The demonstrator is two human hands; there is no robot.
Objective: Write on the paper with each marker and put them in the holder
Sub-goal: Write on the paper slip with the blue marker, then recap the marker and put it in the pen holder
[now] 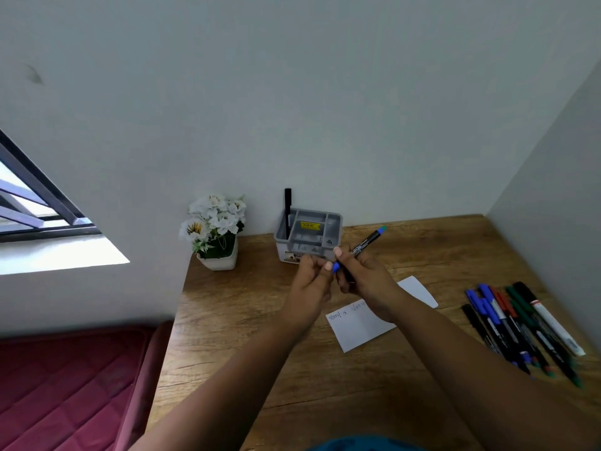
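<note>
Because the cap must go on or come off, the right hand [361, 275] grips the blue marker [359, 249] while the left hand [313, 278] pinches its cap [336, 267], above the paper [364, 323] near the desk's [292, 369] back edge, before the holder [307, 234].

The wooden table [325, 379] bears a flower pot [218, 260], grey holder [307, 237], paper [361, 323] and, far right, loose markers [523, 327].

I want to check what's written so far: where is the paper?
The paper lies on the wooden desk, centre-right, partly under the right hand, left of the marker pile.
</note>
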